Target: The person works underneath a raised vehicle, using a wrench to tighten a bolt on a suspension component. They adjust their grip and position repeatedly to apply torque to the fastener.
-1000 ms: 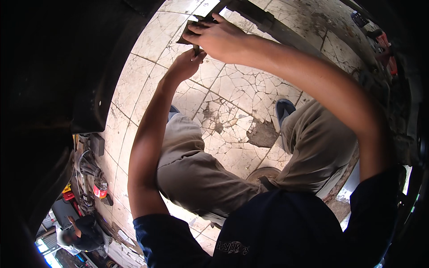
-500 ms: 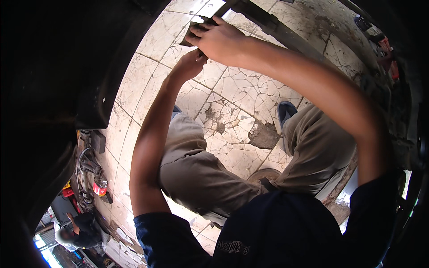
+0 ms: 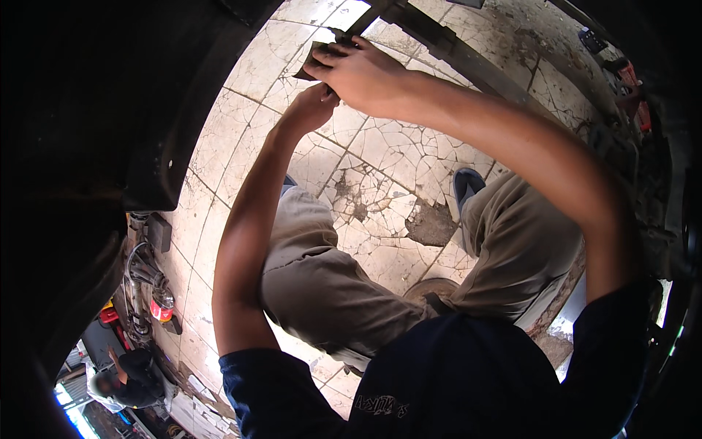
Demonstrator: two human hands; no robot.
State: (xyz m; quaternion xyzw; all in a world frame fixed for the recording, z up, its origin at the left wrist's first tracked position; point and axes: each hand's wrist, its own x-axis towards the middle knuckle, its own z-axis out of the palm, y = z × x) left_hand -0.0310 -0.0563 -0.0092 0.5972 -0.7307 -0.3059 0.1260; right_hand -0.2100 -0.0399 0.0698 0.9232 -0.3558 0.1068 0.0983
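Note:
Both arms reach up to the top of the view. My right hand (image 3: 364, 75) lies over a dark, thin, sharp-cornered piece (image 3: 310, 64), its blackened fingers curled across the piece. What the piece is cannot be made out. Just below it, my left hand (image 3: 316, 104) is closed, thumb side near the right palm; what its fingers hold is hidden. Beside the right fingertips, a dark metal bar (image 3: 420, 31) runs from the top edge down to the right behind my right forearm.
Cracked pale floor tiles (image 3: 395, 146) with a broken patch (image 3: 431, 222) lie below, between my legs. A large black body (image 3: 157, 157) crowds the left side. Metal parts (image 3: 139, 267) and a red-labelled container (image 3: 161, 310) stand at lower left; another person (image 3: 131, 380) is farther back. Red tools (image 3: 635, 95) lie at right.
My right hand has shifted slightly down and its fingers have moved a little over the dark piece. More of the piece's face shows now. My left hand has barely moved.

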